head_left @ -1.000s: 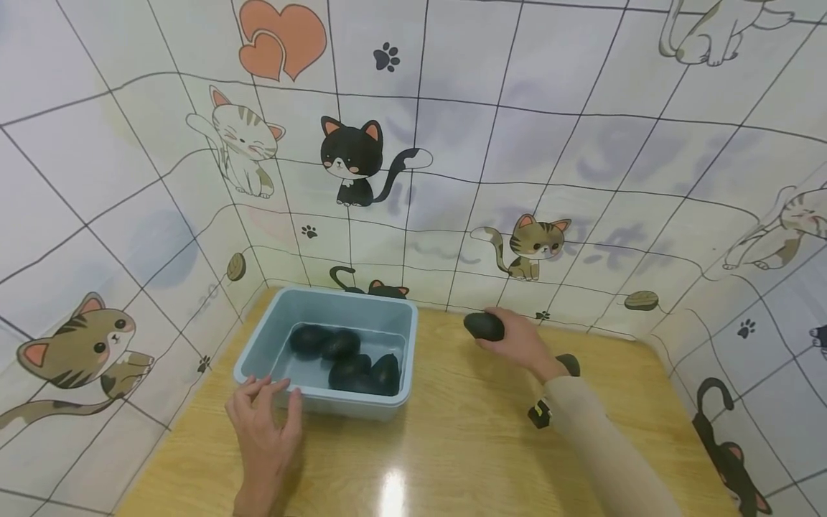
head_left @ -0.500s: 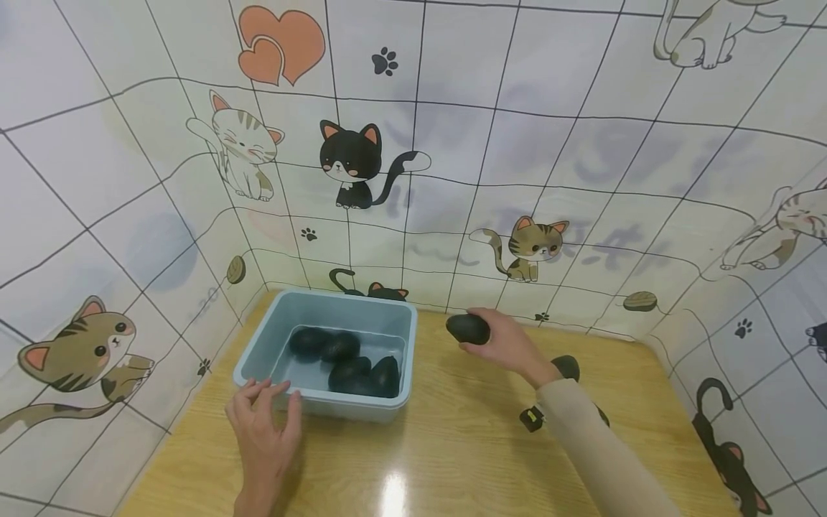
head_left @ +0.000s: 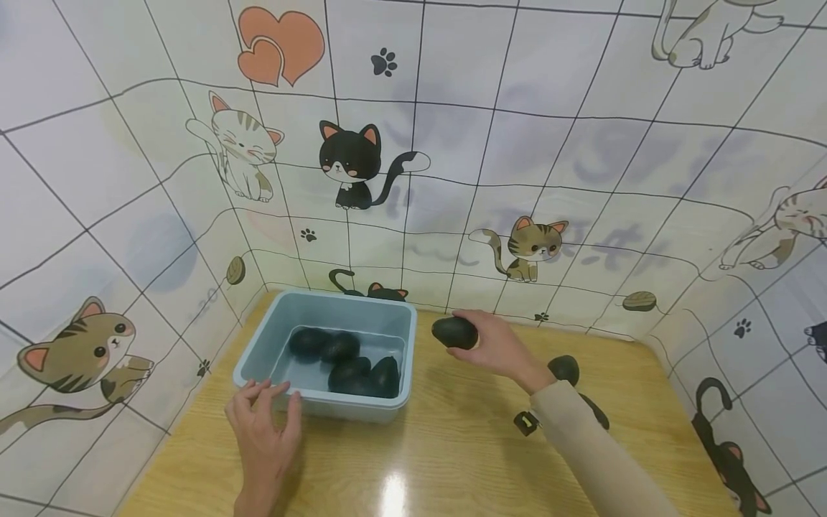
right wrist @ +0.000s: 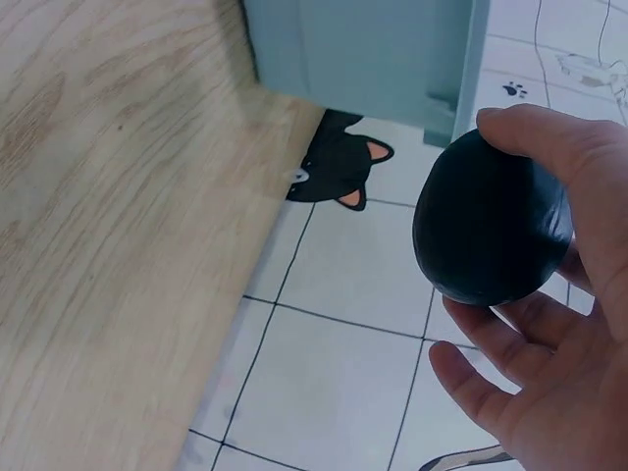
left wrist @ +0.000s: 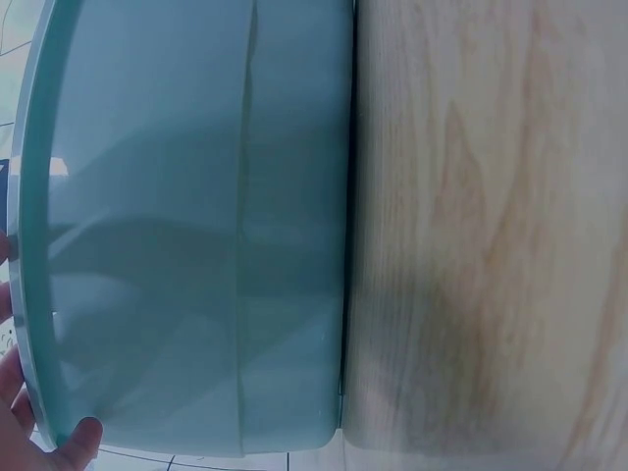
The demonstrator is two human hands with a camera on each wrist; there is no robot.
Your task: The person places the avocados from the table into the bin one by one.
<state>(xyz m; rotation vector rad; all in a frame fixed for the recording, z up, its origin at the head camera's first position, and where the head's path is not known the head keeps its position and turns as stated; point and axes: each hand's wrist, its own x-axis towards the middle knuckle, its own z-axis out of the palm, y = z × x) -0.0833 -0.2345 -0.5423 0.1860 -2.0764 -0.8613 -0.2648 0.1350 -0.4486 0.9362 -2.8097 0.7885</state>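
My right hand (head_left: pixel 494 343) holds a dark green, nearly black avocado (head_left: pixel 455 333) above the table, just right of a light blue plastic bin (head_left: pixel 326 403). In the right wrist view, thumb and fingers grip the smooth avocado (right wrist: pixel 486 221) from one side, beside the bin's wall (right wrist: pixel 363 54). Several dark avocados (head_left: pixel 342 348) lie inside the bin. Relaxed fingers of my left hand (head_left: pixel 265 424) rest on its near rim at the left corner. The left wrist view shows that hand's thumb (left wrist: pixel 83 442) by the outer wall (left wrist: pixel 186 196).
Two more avocados, one (head_left: pixel 564 369) behind the other (head_left: pixel 594 411), lie on the wooden table (head_left: pixel 465 445), the nearer partly hidden by the right sleeve (head_left: pixel 581 438). A small black device (head_left: pixel 525 424) shows beside the right wrist. Cat-patterned tiled walls (head_left: pixel 452 158) enclose the table.
My right hand has carried the avocado left toward the bin, uncovering more of the two avocados on the table. The left hand and bin stay where they were.
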